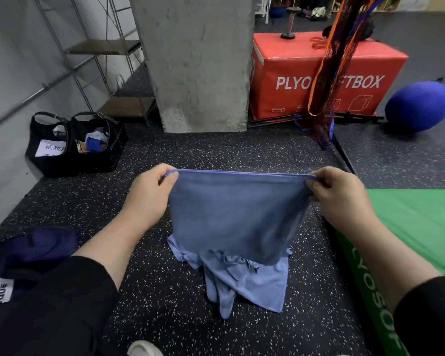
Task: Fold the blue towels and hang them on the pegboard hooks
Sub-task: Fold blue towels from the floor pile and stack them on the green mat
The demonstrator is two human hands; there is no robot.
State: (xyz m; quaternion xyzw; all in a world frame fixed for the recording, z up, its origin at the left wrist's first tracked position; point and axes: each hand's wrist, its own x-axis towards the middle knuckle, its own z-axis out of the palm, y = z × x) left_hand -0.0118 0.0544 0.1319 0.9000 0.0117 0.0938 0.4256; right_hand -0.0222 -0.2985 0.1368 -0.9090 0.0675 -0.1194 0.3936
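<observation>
Because folding needs room, the speckled floor (152, 291) serves as the work surface, with a concrete pillar (198, 60) and a red box (306, 73) behind and no pegboard in view. Held up between both hands, a blue towel (237, 214) hangs doubled, its top edge stretched taut, probably to square the fold. Below it lies a crumpled pile of towels (252, 283), likely awaiting folding. Left hand (149, 196) and right hand (339, 194) each pinch a top corner.
</observation>
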